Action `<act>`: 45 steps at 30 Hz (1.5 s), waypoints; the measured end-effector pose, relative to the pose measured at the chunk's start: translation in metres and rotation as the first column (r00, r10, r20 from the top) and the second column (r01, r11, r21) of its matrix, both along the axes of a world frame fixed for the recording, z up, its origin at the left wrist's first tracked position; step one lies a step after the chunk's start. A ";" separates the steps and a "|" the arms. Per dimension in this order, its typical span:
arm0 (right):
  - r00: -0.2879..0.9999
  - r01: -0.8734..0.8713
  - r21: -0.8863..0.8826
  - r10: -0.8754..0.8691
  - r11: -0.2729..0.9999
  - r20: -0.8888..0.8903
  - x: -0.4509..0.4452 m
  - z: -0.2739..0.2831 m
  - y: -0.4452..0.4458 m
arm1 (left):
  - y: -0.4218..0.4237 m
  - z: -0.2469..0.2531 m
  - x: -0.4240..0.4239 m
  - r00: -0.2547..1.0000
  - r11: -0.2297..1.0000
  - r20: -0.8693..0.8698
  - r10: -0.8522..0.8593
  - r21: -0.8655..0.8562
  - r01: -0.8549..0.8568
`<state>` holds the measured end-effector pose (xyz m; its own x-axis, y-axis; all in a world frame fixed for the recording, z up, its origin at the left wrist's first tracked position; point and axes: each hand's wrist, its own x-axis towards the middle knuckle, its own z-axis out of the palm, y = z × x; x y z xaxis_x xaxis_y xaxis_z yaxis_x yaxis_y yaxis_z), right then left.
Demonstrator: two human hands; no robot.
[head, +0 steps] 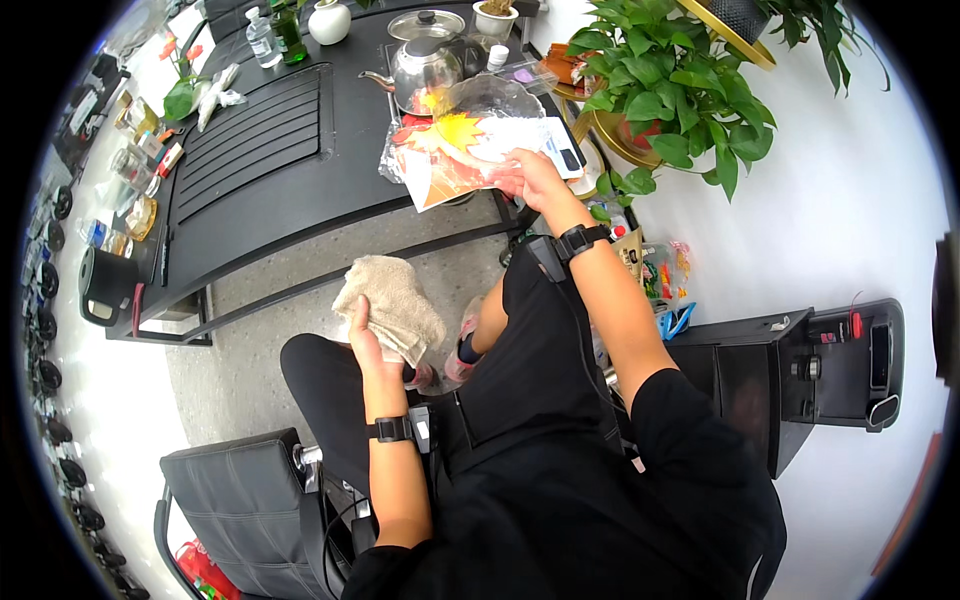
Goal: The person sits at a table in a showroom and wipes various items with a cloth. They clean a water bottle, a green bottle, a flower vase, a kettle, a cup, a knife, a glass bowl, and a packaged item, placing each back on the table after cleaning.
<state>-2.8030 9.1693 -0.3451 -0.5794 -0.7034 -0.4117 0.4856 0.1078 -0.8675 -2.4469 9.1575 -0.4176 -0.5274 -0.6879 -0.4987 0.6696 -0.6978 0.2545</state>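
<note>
My left hand [369,341] holds a beige terry cloth [394,304] in front of the black table [277,232], over the gap above the floor. At the table's right end my right hand [532,178] has its fingers on the near edge of a printed orange and white sheet [435,176] with a yellow leaf shape. Clear plastic wrap lies around the sheet. Whether the fingers grip the sheet or only rest on it cannot be told. Just behind are a clear glass-like dish [499,97] and a steel kettle [427,71].
A glass lid [425,25], a white vase [329,21] and bottles [262,37] stand at the back. Glass cups [133,171] line the left side. A leafy potted plant [667,90] is at the right. A black office chair [232,510] stands behind on the left.
</note>
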 end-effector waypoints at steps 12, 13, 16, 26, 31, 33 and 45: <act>0.970 -0.130 -0.063 0.114 0.989 -0.214 0.032 0.019 0.083 | 0.010 0.006 -0.016 0.999 0.990 -0.035 0.018 -0.136 -0.022; 0.969 -0.177 -0.086 0.159 0.980 -0.187 0.044 0.019 0.095 | 0.014 0.013 -0.016 1.000 0.988 0.001 0.030 -0.153 -0.029; 0.961 -0.275 -0.078 0.274 0.958 -0.027 0.084 0.013 0.124 | 0.032 0.037 -0.020 0.999 0.964 -0.004 0.042 -0.262 -0.042; 0.875 -0.474 0.134 0.482 0.870 -0.039 0.148 0.002 0.137 | 0.053 0.020 0.006 0.916 0.767 0.332 0.227 -0.641 0.043; 0.757 -0.633 0.156 0.648 0.759 -0.081 0.155 0.022 0.137 | 0.023 0.049 0.032 0.922 0.690 0.331 0.203 -0.717 0.105; 0.716 -0.685 0.120 0.695 0.718 -0.071 0.154 0.031 0.138 | 0.018 0.062 0.034 0.952 0.771 0.277 0.127 -0.632 0.081; 0.713 -0.702 0.041 0.701 0.711 0.029 0.159 0.033 0.159 | 0.033 0.082 0.011 0.965 0.961 -0.221 -0.140 -0.264 0.079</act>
